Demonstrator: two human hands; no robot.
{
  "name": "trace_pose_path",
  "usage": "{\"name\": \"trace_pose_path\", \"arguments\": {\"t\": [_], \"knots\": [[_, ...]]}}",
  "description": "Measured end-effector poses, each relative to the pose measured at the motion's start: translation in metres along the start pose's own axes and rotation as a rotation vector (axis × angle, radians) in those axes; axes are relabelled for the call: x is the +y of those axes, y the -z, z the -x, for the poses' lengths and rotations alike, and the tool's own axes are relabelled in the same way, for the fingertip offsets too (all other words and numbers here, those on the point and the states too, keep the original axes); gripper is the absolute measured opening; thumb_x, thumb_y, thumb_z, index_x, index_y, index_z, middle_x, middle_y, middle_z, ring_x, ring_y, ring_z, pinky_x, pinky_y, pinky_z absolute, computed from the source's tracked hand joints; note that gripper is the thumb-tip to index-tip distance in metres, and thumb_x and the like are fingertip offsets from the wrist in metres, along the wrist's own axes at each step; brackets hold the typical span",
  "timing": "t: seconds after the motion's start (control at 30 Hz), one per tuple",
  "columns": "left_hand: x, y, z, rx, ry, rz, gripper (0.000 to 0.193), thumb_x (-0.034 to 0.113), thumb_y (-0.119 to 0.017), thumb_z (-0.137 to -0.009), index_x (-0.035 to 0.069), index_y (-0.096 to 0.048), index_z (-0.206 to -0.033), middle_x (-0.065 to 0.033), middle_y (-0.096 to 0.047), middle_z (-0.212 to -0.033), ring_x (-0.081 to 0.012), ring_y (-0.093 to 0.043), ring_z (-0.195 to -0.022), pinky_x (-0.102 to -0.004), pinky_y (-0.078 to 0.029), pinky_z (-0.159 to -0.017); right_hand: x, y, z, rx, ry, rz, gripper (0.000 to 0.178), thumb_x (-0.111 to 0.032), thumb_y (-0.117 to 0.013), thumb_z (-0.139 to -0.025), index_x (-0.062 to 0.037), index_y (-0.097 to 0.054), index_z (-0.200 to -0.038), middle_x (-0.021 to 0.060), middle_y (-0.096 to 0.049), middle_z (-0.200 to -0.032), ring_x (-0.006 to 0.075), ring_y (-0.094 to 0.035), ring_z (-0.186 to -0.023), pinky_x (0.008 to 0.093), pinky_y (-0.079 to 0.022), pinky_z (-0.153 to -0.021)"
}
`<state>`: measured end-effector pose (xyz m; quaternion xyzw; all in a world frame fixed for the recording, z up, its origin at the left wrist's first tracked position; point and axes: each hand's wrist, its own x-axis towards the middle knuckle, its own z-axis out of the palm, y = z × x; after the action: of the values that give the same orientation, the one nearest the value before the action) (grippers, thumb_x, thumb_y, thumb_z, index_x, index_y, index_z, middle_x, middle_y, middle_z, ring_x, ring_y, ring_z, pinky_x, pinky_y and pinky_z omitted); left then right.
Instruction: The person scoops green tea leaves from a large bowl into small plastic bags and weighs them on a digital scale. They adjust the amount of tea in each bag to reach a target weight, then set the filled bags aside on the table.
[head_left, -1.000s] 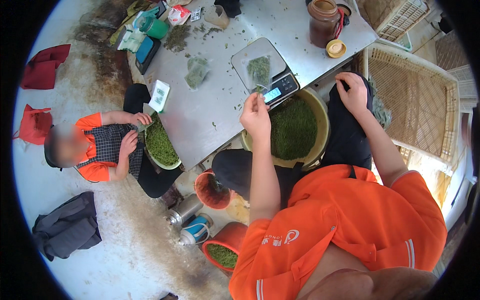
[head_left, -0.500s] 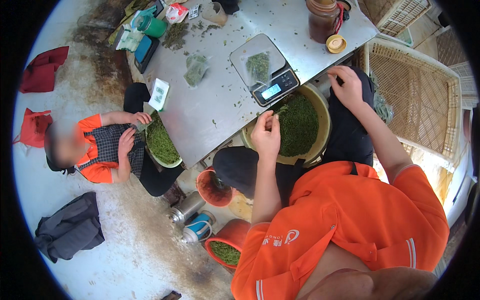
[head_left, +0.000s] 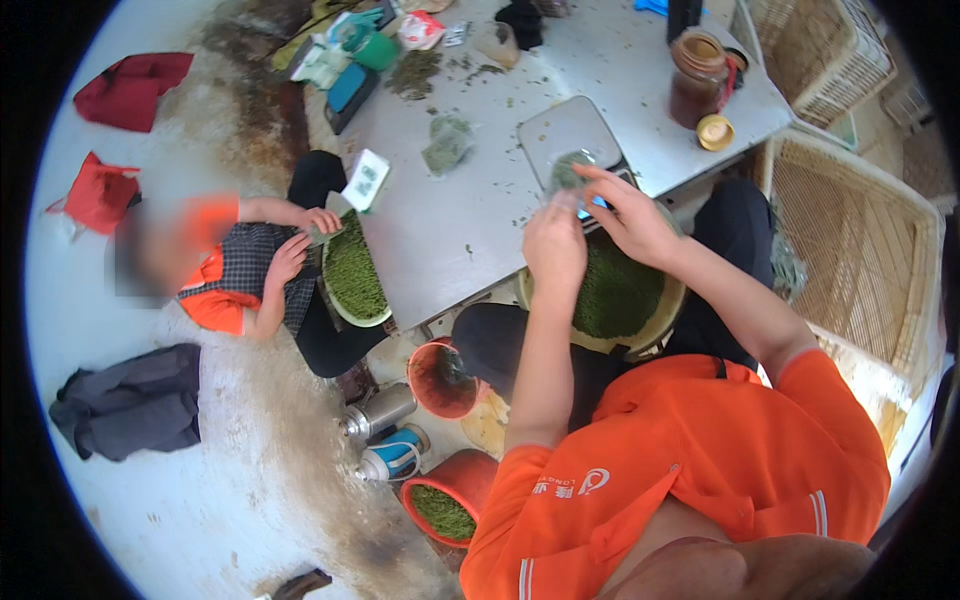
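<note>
Clear bag (head_left: 571, 172) of green leaf, gathered between the person's two hands in front of a flat scale (head_left: 590, 125). The left hand (head_left: 556, 238) is pinched narrow at the bag's near end, presumably to control the loose film; the right hand (head_left: 632, 218) meets it from the other side, thumb and forefinger slightly apart. Beneath, a round tub (head_left: 672, 302) of leaf sits between the person's knees, partly under the bench (head_left: 430, 250), a position likely to keep leaf within reach and catch stray bits. The scale stands near the bench edge with its lit display toward the person, probably for easy reading. Farther left, a co-worker's hands (head_left: 288, 260) are beside a pale basin (head_left: 372, 322) of leaf. Farther across the bench lie a second bag (head_left: 447, 145) and, at the right, a brown jar (head_left: 697, 85).

Obscured: fingers cover the bag's near end and most of the display. Blur leaves unclear whether the right hand grips the film, and whether the bag touches the pan. The left forearm hides part of the tub; the co-worker's small packet is indistinct.
</note>
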<state>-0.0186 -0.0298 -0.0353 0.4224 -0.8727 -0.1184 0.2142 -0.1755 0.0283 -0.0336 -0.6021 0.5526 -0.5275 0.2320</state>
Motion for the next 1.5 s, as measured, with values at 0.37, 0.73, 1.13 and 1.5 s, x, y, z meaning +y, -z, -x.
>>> {"name": "trace_pose_path", "arguments": {"t": [0.37,0.73,1.13,1.5], "knots": [[0.018,0.028,-0.004,0.046,-0.193,-0.146,0.031,0.006,-0.065,-0.086,0.005,-0.074,-0.115,-0.0087,-0.072,-0.116,-0.0322,-0.062,-0.114,-0.0482,-0.045,-0.104,0.025,-0.014,-0.005,0.142,0.096,0.435,0.053,-0.003,-0.082,-0.070,-0.0097,-0.065,-0.120,0.0084,-0.066,-0.116,0.0324,-0.065,-0.104,0.0424,-0.053,-0.089],[-0.009,0.076,-0.035,-0.084,0.004,0.284,0.029,0.021,-0.072,-0.095,0.010,-0.075,-0.122,-0.0107,-0.076,-0.119,-0.0317,-0.065,-0.124,-0.0527,-0.045,-0.113,0.033,-0.010,-0.013,0.157,0.277,0.491,0.021,-0.005,-0.079,-0.072,-0.0068,-0.071,-0.091,0.0056,-0.067,-0.099,0.0287,-0.062,-0.099,0.0421,-0.048,-0.085],[-0.242,-0.010,-0.137,0.070,0.228,0.014,0.016,0.013,-0.069,-0.093,0.004,-0.078,-0.103,-0.0174,-0.073,-0.118,-0.0388,-0.069,-0.109,-0.0471,-0.056,-0.093,0.035,-0.024,-0.005,0.087,0.283,0.437,0.021,0.000,-0.077,-0.064,-0.0056,-0.068,-0.082,0.0068,-0.066,-0.089,0.0312,-0.064,-0.094,0.0444,-0.048,-0.090],[-0.057,0.066,-0.115,0.055,-0.017,0.582,0.032,0.018,-0.084,-0.082,0.006,-0.055,-0.080,-0.0081,-0.063,-0.093,-0.0229,-0.064,-0.088,-0.0350,-0.053,-0.080,-0.016,0.049,0.009,0.101,0.250,0.323,0.029,0.013,-0.067,-0.066,-0.0020,-0.073,-0.090,0.0127,-0.071,-0.092,0.0337,-0.070,-0.087,0.0400,-0.056,-0.075]]}}
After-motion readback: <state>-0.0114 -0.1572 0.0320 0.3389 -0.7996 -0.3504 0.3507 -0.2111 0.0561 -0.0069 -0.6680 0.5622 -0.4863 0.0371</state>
